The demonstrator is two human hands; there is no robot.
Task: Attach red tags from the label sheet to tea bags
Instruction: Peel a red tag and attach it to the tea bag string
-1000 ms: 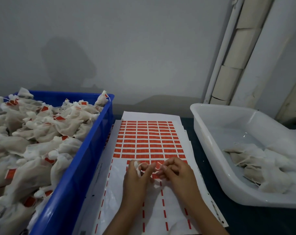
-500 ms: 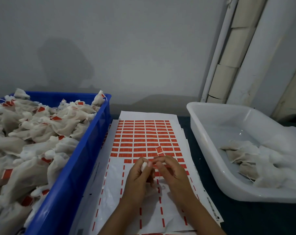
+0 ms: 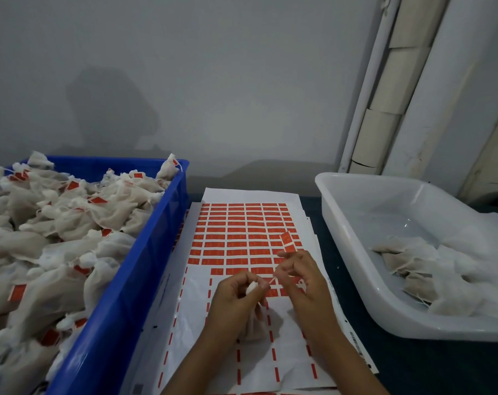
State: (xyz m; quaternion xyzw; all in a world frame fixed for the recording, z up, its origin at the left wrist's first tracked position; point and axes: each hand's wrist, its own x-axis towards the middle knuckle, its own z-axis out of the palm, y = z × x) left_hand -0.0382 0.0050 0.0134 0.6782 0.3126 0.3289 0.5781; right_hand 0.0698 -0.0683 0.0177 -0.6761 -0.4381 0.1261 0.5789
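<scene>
Head view: right hand [image 3: 304, 283] has lifted a red tag [image 3: 287, 243] off the label sheet [image 3: 242, 232], pinching it; left hand [image 3: 236, 297] pinches the tea bag [image 3: 252, 323]. Print unreadable.

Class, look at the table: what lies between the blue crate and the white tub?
In the head view, the label sheet lies between the blue crate and the white tub, with both hands working above it.

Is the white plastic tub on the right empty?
No, the white plastic tub holds a few untagged tea bags at its bottom.
</scene>
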